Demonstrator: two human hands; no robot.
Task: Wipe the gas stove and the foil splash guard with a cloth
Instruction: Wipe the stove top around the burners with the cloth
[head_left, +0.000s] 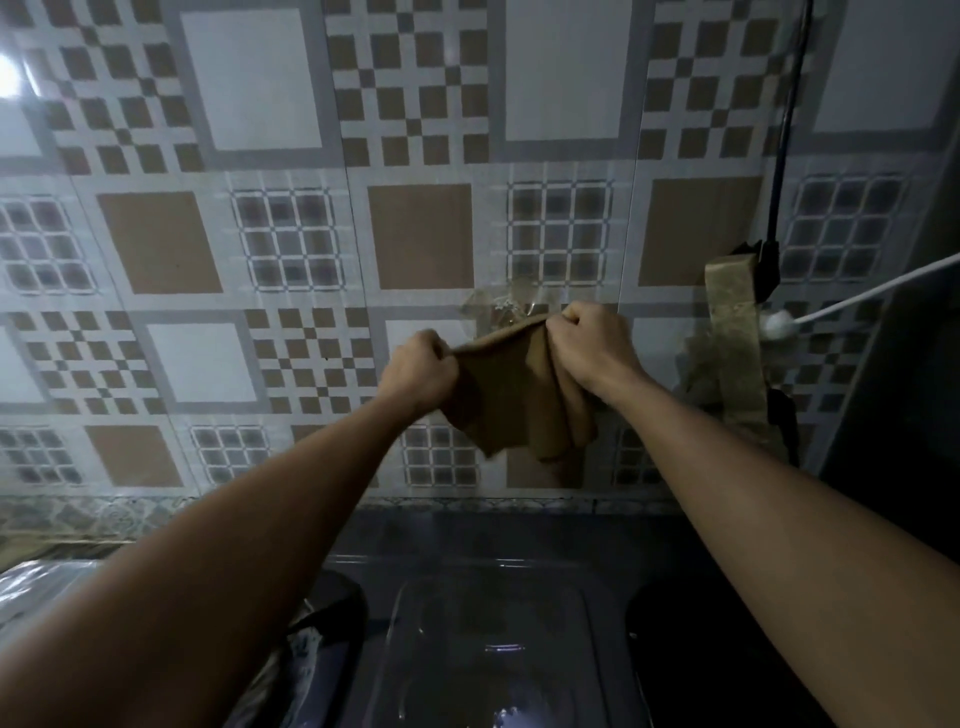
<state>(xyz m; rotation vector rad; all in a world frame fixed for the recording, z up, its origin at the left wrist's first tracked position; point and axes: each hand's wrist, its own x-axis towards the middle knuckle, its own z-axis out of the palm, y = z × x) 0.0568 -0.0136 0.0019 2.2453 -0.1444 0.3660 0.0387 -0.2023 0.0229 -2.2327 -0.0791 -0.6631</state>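
Note:
A brown cloth (511, 395) hangs in the air in front of the patterned splash guard (291, 239) that covers the wall. My left hand (421, 369) grips the cloth's upper left corner. My right hand (592, 345) grips its upper right edge, a little higher. Both arms reach forward over the dark gas stove (493, 634), whose glossy top shows at the bottom between my forearms. The burners are mostly hidden in shadow and behind my arms.
A black cable (784, 156) runs down the wall at the right to a clip with a mottled strap (732, 332). A white cord with a plug (779, 325) comes in from the right. A dark appliance side fills the far right. Shiny plastic lies at bottom left.

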